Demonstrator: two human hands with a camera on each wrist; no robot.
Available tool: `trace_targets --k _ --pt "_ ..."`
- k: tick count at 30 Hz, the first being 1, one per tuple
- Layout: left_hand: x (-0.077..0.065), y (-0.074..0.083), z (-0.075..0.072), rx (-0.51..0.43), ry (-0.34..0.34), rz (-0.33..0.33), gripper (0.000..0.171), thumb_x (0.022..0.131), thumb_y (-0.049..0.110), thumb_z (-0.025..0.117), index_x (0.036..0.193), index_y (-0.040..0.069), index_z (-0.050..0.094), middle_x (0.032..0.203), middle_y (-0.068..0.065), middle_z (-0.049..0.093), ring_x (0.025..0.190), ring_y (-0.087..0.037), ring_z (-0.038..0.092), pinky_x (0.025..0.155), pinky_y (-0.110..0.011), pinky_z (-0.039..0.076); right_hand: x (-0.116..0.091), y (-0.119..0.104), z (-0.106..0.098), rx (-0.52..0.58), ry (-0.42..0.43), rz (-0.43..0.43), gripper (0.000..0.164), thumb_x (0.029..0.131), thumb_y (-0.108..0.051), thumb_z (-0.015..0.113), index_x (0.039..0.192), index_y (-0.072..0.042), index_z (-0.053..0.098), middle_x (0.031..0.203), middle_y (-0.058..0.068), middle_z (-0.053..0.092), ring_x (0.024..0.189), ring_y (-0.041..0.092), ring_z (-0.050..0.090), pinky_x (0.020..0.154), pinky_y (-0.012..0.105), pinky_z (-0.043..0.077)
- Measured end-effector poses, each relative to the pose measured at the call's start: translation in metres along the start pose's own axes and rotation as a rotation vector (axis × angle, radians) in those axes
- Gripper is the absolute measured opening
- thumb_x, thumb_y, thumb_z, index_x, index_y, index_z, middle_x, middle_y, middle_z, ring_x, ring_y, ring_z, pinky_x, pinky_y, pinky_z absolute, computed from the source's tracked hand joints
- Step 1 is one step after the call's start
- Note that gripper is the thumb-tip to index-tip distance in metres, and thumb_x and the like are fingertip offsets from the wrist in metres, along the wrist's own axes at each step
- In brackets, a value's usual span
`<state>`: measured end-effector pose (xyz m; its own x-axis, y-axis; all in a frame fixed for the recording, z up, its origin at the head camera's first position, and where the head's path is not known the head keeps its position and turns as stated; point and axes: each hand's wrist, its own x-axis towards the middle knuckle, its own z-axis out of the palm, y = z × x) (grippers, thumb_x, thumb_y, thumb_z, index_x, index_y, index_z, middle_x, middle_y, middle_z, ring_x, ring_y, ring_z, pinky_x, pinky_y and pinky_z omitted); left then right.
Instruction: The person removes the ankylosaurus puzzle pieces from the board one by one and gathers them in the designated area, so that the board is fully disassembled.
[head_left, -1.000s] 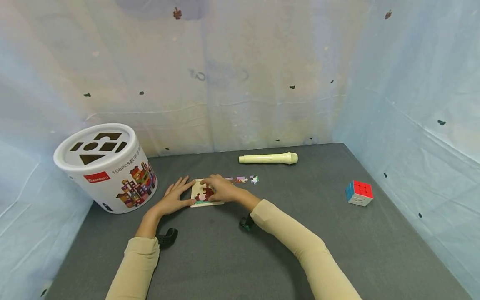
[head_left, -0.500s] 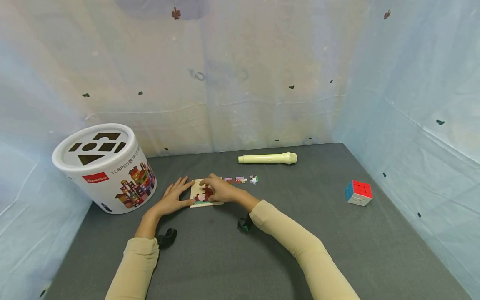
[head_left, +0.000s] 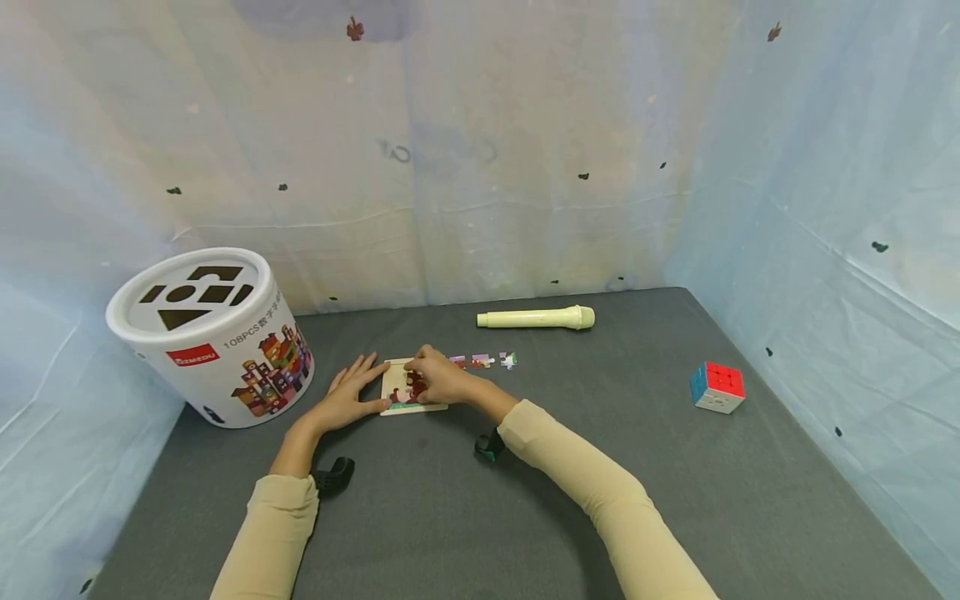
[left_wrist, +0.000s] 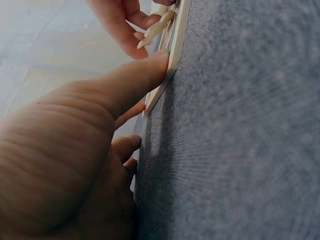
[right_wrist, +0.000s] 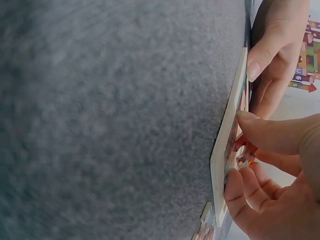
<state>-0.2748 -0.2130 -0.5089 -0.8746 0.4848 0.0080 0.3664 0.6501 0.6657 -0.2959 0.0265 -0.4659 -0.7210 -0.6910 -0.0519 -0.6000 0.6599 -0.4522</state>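
A small wooden jigsaw puzzle board with a light frame and pictured pieces along its lower part lies on the dark grey table. My left hand rests at its left side, fingers spread and nearly straight, thumb touching the frame's near corner. Over the board's right half, my right hand pinches a puzzle piece, seen tilted above the board in the left wrist view. From the right wrist, the reddish piece shows between thumb and fingers. Part of the board is hidden under the right hand.
Several loose puzzle pieces lie right of the board. Behind them is a pale yellow toy microphone. A large white block bucket stands at the left, and a puzzle cube sits at the right.
The right hand's fingers have shifted slightly over the board, the index finger drawing a little to the right. The left hand stays in place.
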Motion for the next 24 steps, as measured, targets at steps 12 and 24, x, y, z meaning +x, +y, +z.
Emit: trace_targets --k 12,24 --pt "-0.0004 -0.0028 0.0005 0.001 0.003 0.013 0.078 0.094 0.037 0.068 0.156 0.004 0.033 0.162 -0.028 0.010 0.149 -0.048 -0.002 0.113 -0.068 -0.005 0.0001 0.0002 -0.0003 -0.023 -0.008 -0.042 0.054 0.086 -0.012 0.080 0.136 -0.005 0.061 0.129 0.012 0.052 0.111 0.022 0.052 0.089 0.028 0.048" --pt "-0.0007 -0.0022 0.0005 -0.001 0.004 0.015 0.078 0.094 0.037 0.068 0.156 0.004 0.033 0.162 -0.028 0.010 0.149 -0.048 -0.002 0.112 -0.068 -0.005 -0.0006 -0.0003 -0.0004 -0.012 -0.005 -0.033 0.052 0.086 -0.012 0.080 0.135 -0.007 0.062 0.120 0.009 0.056 0.102 0.018 0.051 0.084 0.026 0.045"
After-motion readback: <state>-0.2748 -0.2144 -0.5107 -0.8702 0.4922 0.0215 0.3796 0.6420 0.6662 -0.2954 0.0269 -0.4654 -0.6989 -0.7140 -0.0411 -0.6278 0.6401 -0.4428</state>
